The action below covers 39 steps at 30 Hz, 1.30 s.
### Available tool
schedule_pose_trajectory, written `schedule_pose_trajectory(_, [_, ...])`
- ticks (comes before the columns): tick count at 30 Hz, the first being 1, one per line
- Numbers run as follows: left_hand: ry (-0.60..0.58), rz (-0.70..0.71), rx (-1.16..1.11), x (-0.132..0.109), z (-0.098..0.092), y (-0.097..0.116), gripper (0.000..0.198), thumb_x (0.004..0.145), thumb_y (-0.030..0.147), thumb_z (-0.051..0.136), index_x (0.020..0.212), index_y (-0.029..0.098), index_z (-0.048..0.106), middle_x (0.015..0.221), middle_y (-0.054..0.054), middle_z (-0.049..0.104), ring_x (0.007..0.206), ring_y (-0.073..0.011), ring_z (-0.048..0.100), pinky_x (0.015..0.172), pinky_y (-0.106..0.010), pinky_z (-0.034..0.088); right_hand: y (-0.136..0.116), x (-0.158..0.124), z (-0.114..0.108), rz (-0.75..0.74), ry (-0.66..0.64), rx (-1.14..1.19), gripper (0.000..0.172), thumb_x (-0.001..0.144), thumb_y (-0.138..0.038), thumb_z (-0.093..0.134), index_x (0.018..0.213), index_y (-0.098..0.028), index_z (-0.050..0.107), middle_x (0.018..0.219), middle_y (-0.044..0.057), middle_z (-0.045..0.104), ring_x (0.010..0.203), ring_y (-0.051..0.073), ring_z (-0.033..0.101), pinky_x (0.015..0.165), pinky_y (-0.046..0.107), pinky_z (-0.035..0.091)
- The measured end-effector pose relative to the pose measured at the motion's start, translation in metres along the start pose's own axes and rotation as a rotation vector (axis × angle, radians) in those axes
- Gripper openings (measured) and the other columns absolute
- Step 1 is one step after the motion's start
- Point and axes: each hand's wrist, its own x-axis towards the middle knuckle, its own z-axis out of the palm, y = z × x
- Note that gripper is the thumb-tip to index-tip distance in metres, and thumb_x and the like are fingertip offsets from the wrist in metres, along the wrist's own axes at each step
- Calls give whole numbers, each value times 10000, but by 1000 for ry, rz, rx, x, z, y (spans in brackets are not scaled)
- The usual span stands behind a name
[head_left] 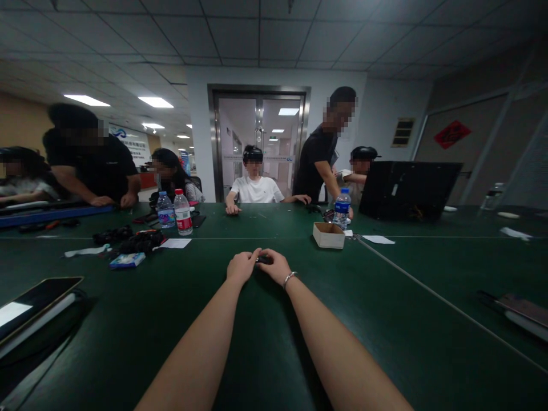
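Tablet (34,297) lies at the near-left corner of the bench (385,319), two water bottles (183,212) toward the far-left edge. Mid-bench, left hand (242,266) and right hand (277,266) meet, both clenched on a small dark object (264,260) between them, mostly hidden. Cardboard box (329,234) sits beyond on the right, laptop (406,188) at the far edge.

Stretched forward with both bare forearms, converging into a narrow V. Meeting at the far end with left hand (242,267) and right hand (277,267) knuckles up, fingers curled inward, fingertips close together, wrists low and straight.
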Motion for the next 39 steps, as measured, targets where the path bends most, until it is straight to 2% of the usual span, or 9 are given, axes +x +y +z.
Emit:
schedule_pose_trajectory(3, [13, 30, -39, -1, 1, -1, 575, 763, 671, 292, 765, 214, 641, 756, -75, 636, 669, -208, 566, 540, -250, 351, -4, -1, 0, 16, 18, 24, 250, 639, -215, 676, 884, -183, 636, 727, -13, 594, 692, 142, 557, 657, 259, 453])
schedule_pose_trajectory(7, [52, 88, -114, -1, 4, -3, 508, 763, 647, 348, 782, 223, 629, 776, -70, 628, 674, -204, 557, 567, -255, 368, -5, -1, -1, 51, 46, 87, 203, 693, -242, 649, 888, -187, 635, 673, -20, 579, 611, 125, 550, 576, 231, 460])
schedule_pose_trajectory(10, [112, 159, -248, 1, 6, -4, 374, 764, 532, 474, 936, 225, 601, 900, -65, 624, 715, -178, 562, 620, -250, 402, -3, 0, 0, 97, 48, 164, 186, 726, -252, 626, 898, -183, 620, 620, -28, 557, 518, 106, 535, 491, 206, 450])
schedule_pose_trajectory(13, [120, 229, -419, 5, 9, -6, 348, 751, 382, 547, 1061, 222, 555, 1006, -63, 600, 757, -151, 568, 677, -242, 430, -2, 1, -1, 126, 70, 209, 184, 721, -242, 635, 890, -175, 609, 603, -32, 548, 478, 98, 529, 463, 197, 447])
schedule_pose_trajectory(17, [58, 260, -525, 12, 13, -11, 285, 737, 303, 544, 999, 200, 584, 908, -48, 615, 735, -140, 570, 665, -233, 440, -1, 1, -1, 138, 97, 207, 192, 707, -210, 646, 890, -168, 608, 580, -41, 538, 464, 94, 530, 457, 189, 445])
schedule_pose_trajectory(20, [26, 258, -553, 14, 15, -14, 279, 735, 350, 548, 945, 172, 591, 792, -41, 616, 733, -150, 574, 647, -233, 442, -2, 1, -2, 141, 90, 213, 195, 713, -192, 636, 904, -159, 615, 600, -31, 559, 474, 95, 541, 471, 192, 460])
schedule_pose_trajectory(24, [22, 188, -537, 14, 17, -17, 330, 739, 453, 529, 881, 160, 584, 777, -46, 619, 712, -151, 574, 620, -233, 433, -1, 2, -2, 177, 78, 264, 179, 757, -153, 572, 928, -148, 625, 649, -5, 590, 483, 95, 558, 481, 197, 480])
schedule_pose_trajectory(34, [10, 133, -334, 14, 15, -18, 457, 753, 577, 416, 668, 162, 588, 654, -30, 606, 611, -151, 545, 568, -235, 372, 5, 4, -2, 145, 43, 260, 257, 710, -75, 592, 951, -158, 629, 833, 33, 626, 500, 79, 562, 508, 208, 506])
schedule_pose_trajectory(39, [29, 111, -264, 13, 11, -15, 560, 742, 647, 365, 593, 157, 592, 580, -27, 590, 556, -152, 519, 556, -243, 336, 5, 4, -3, 129, 4, 256, 263, 701, -49, 590, 938, -159, 618, 799, 17, 630, 529, 85, 572, 512, 199, 506])
